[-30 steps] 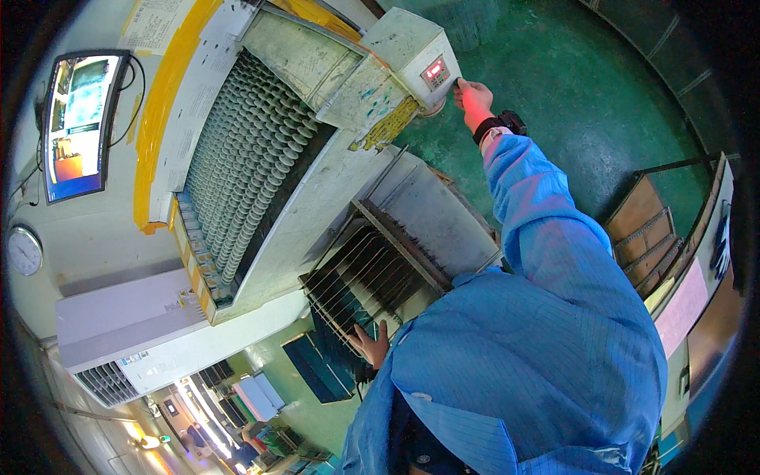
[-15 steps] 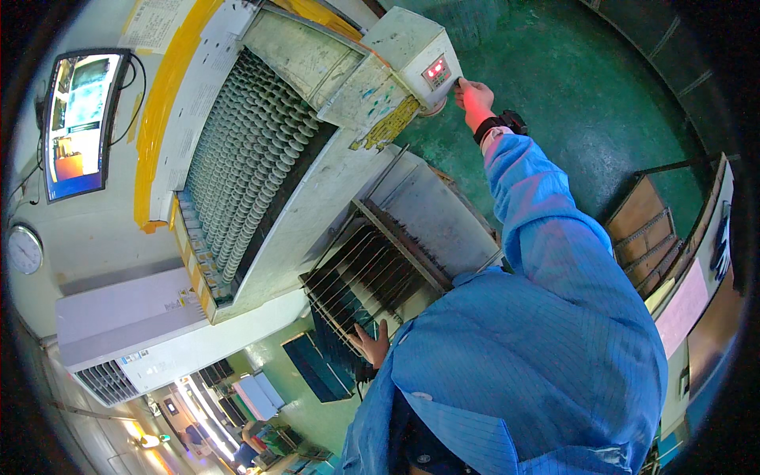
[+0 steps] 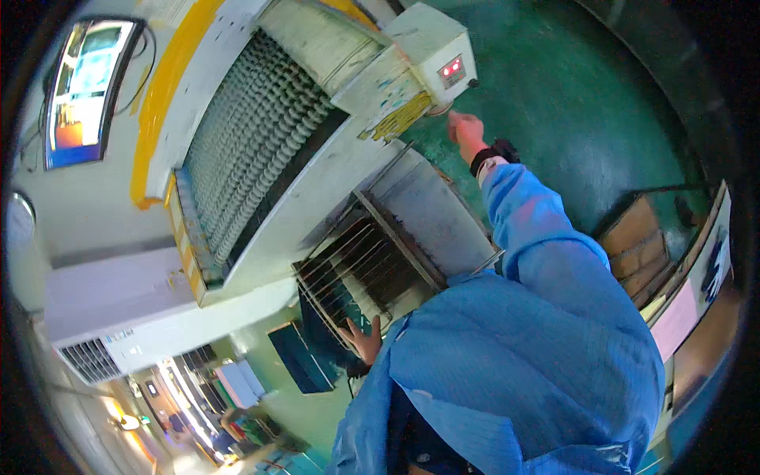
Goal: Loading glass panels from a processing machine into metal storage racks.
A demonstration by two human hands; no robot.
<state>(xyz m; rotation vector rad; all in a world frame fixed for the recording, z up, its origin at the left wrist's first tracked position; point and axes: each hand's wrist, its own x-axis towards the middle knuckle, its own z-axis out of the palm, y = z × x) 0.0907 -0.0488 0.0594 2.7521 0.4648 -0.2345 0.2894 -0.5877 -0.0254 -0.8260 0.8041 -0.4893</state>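
Two bare hands in view. Right hand (image 3: 467,133) near the white control box (image 3: 423,43), apart from its black knob (image 3: 473,83); fingers curled nearly closed, nothing visible in hold, some blur. Left hand (image 3: 364,342) at the lower edge of the wire rack (image 3: 400,241), thumb and fingers spread; cannot tell whether gripping it. Rack beside the roller conveyor (image 3: 253,150). Red-lit display (image 3: 452,70) on the box.

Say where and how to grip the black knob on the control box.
Best pinched by its sides, probably from the right: the small black knob juts from the right edge of the control box. The right hand is apart, just below it in view.
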